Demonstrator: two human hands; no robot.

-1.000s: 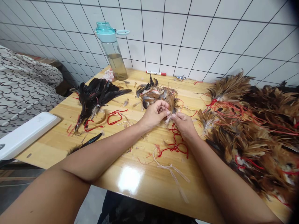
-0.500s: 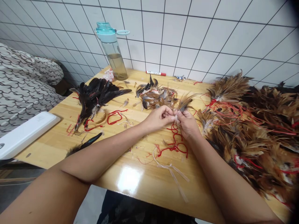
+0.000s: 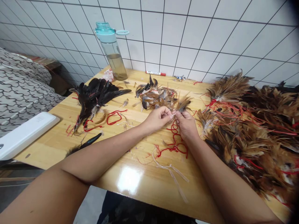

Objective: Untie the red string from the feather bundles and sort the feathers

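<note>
My right hand (image 3: 187,123) is closed on the base of a small brown feather bunch (image 3: 184,104), whose tips fan upward. Beside it, my left hand (image 3: 160,118) pinches a thin pale strand (image 3: 172,115) that runs to the base of the bunch. Red cord (image 3: 174,146) lies in loops on the table just below both hands, and pale ribbon strips (image 3: 173,172) lie nearer the front edge. Behind the hands is a loose pile of brown and black feathers (image 3: 158,96).
Large brown feather bundles (image 3: 247,143) with red cords cover the right side. Black feathers (image 3: 93,93), a bottle (image 3: 115,59) and a white device (image 3: 29,133) are at left. A marker (image 3: 155,73) lies by the tiled wall. Patterned cloth (image 3: 25,84) shows at far left.
My left hand has drawn slightly left from my right, with the pale strand now stretched between them. The feather bunch has tilted a little to the left. The patterned cloth has shifted left.
</note>
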